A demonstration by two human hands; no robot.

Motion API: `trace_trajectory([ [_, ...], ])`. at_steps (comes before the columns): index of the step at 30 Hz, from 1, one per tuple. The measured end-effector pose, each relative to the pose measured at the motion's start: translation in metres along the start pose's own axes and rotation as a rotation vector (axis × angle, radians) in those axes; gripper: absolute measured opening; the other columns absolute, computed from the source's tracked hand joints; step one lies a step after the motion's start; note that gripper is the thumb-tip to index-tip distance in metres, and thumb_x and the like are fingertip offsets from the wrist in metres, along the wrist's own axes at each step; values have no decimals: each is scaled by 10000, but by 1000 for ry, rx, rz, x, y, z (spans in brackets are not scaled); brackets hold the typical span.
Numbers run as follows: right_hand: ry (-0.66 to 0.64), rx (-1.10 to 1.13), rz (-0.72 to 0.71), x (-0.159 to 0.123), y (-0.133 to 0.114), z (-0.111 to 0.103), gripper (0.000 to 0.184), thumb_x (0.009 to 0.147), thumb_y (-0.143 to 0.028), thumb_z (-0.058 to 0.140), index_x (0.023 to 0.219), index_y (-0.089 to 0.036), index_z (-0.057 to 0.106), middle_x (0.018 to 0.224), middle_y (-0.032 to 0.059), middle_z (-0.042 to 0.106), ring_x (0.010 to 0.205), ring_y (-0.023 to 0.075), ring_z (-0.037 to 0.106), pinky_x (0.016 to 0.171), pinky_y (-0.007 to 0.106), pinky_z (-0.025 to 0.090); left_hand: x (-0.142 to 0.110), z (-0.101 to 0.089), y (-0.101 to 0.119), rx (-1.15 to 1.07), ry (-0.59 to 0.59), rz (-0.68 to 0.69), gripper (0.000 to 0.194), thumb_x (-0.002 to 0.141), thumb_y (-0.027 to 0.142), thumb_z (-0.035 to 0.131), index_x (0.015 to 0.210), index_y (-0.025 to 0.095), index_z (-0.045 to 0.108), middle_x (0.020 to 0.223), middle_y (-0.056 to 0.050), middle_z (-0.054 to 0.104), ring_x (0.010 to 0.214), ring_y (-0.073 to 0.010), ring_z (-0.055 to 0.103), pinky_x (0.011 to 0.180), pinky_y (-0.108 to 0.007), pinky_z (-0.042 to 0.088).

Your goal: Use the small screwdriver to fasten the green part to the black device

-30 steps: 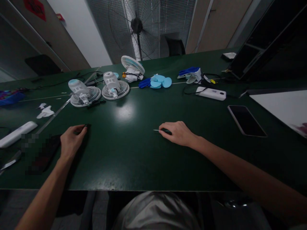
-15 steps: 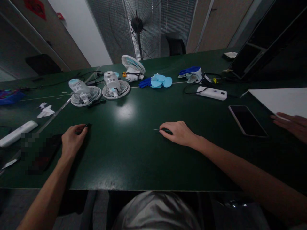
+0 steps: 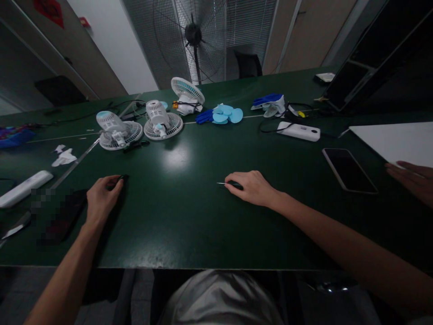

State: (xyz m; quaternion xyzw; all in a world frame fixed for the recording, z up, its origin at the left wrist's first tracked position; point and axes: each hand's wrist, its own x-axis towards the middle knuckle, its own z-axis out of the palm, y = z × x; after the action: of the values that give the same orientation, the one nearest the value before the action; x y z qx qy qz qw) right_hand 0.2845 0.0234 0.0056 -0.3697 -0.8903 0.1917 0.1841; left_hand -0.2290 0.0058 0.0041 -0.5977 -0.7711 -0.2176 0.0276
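My right hand (image 3: 250, 187) rests on the dark green table with its fingers closed around a small screwdriver (image 3: 221, 183). The thin metal shaft points left from the fingertips, and the dark handle lies mostly hidden under the palm. Over on the left, my left hand (image 3: 103, 196) pinches a small black object (image 3: 125, 177) whose kind I cannot make out. Just beside my left wrist lies a dark flat item (image 3: 69, 216), partly blurred out.
Small white fans (image 3: 164, 126) and a light blue fan blade (image 3: 227, 113) lie at the back. Blue-and-white gloves (image 3: 270, 104), a white power bank-like block (image 3: 298, 131) and a phone (image 3: 349, 170) are to the right. Another person's hand (image 3: 411, 180) touches a white sheet (image 3: 399, 140).
My two hands hold the same pose and place. At the right edge, the other person's hand has shifted slightly to the right.
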Motion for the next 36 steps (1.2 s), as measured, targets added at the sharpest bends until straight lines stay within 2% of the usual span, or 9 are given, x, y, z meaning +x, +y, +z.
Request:
trace_trajectory([
  [16, 1, -11, 0, 0, -1, -1, 297, 1058, -394, 493, 1213, -211, 670, 1048, 45, 725, 779, 157, 650, 687, 297, 457, 0, -1, 0, -15, -20, -15, 477, 907, 503, 565, 1198, 148, 696, 1109, -82, 706, 993, -235, 669, 913, -317, 498],
  [19, 11, -25, 2, 1, -2, -2, 293, 1055, -388, 498, 1209, -213, 675, 1043, 45, 728, 777, 159, 649, 690, 298, 451, -1, -3, 8, -69, -9, -31, 468, 905, 510, 575, 1203, 167, 691, 1125, -65, 710, 988, -226, 665, 902, -309, 498],
  [21, 5, -20, 7, 1, -2, -2, 296, 1055, -391, 497, 1206, -210, 676, 1039, 45, 728, 770, 157, 644, 682, 295, 449, -4, -4, 25, -119, -13, 24, 464, 906, 518, 580, 1210, 184, 685, 1138, -56, 711, 953, -218, 664, 873, -309, 507],
  [24, -3, -4, 7, 0, -1, -2, 300, 1060, -395, 489, 1207, -207, 671, 1032, 45, 726, 762, 153, 640, 675, 290, 450, -17, -7, 70, -207, -87, 186, 436, 913, 534, 578, 1196, 221, 688, 1153, -53, 709, 927, -226, 666, 855, -335, 524],
  [28, -6, 6, 5, 0, 0, -2, 295, 1062, -396, 489, 1216, -214, 662, 1043, 44, 725, 769, 154, 643, 678, 288, 446, -45, -5, 149, -344, -318, 393, 344, 941, 501, 590, 1180, 282, 706, 1173, -63, 695, 1033, -267, 662, 812, -371, 551],
  [31, 6, -32, 15, 0, -2, -2, 276, 1053, -388, 504, 1192, -219, 673, 1038, 41, 727, 774, 159, 644, 673, 291, 425, -65, 5, 197, -483, -442, 607, 250, 968, 410, 602, 1165, 303, 710, 1140, -68, 699, 1048, -250, 657, 831, -389, 555],
  [33, 16, -55, 16, 1, -3, -2, 268, 1050, -380, 505, 1173, -218, 680, 1026, 40, 728, 779, 164, 644, 674, 293, 413, -73, 16, 217, -545, -493, 721, 213, 968, 356, 621, 1155, 310, 711, 1113, -69, 705, 1035, -241, 655, 890, -421, 546],
  [36, 21, -59, 15, 1, -4, -2, 269, 1052, -371, 495, 1163, -210, 681, 1013, 45, 727, 778, 167, 639, 669, 290, 402, -80, 32, 230, -588, -540, 795, 196, 961, 312, 639, 1143, 311, 710, 1089, -67, 707, 1015, -236, 645, 909, -446, 537],
])
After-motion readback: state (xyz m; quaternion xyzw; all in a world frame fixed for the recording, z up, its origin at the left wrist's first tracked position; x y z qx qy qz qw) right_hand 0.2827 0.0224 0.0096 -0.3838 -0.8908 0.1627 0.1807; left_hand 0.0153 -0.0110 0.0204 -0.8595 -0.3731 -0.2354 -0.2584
